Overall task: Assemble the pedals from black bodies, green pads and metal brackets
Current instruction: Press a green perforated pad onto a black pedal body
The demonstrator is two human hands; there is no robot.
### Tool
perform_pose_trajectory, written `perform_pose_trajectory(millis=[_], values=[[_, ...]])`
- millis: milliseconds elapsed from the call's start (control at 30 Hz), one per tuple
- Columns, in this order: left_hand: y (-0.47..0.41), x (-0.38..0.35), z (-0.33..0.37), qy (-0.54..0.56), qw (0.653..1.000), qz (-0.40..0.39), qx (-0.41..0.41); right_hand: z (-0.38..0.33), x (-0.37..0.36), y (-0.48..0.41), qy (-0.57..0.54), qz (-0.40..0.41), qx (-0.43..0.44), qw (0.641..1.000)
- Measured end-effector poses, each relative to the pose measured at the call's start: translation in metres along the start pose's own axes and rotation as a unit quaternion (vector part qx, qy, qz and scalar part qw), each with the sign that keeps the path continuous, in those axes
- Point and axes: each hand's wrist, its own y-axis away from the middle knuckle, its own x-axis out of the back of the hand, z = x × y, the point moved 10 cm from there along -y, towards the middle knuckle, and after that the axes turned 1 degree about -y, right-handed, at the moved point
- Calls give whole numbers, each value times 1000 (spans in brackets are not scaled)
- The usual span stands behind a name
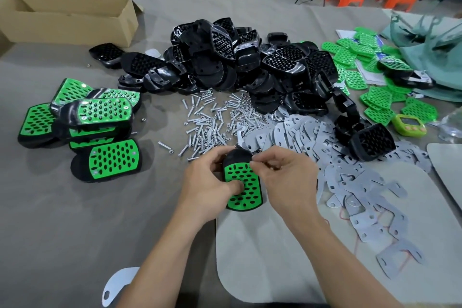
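left hand [207, 182]: fingers curled round the pedal [250, 195], thumb on top
right hand [285, 177]: thumb and forefinger pinched together
forearms [160, 245]: converging forward

The table [62, 220] bears a heap of black bodies [240, 62] at its middle, screws [212, 120] and brackets [300, 132] just nearer, pedals [100, 117] toward the left edge, green pads [375, 100] and a timer [410, 125] toward the right edge, a mat [275, 257] at the near edge — and a box [67, 22] at the far left corner.
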Motion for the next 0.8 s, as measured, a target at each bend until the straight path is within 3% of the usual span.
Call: perform_pose_trajectory(millis=[333, 633, 733, 800], values=[[2, 0, -5, 54, 999, 1, -9, -34, -5, 24, 111, 72, 239, 962], [17, -2, 8, 112, 991, 52, -41, -36, 6, 34, 115, 118, 239, 957], [22, -2, 12, 113, 989, 72, -57, -27, 9, 39, 92, 110, 178, 973], [23, -1, 12, 112, 989, 71, -65, -18, 11, 40, 10, 59, 122, 991]])
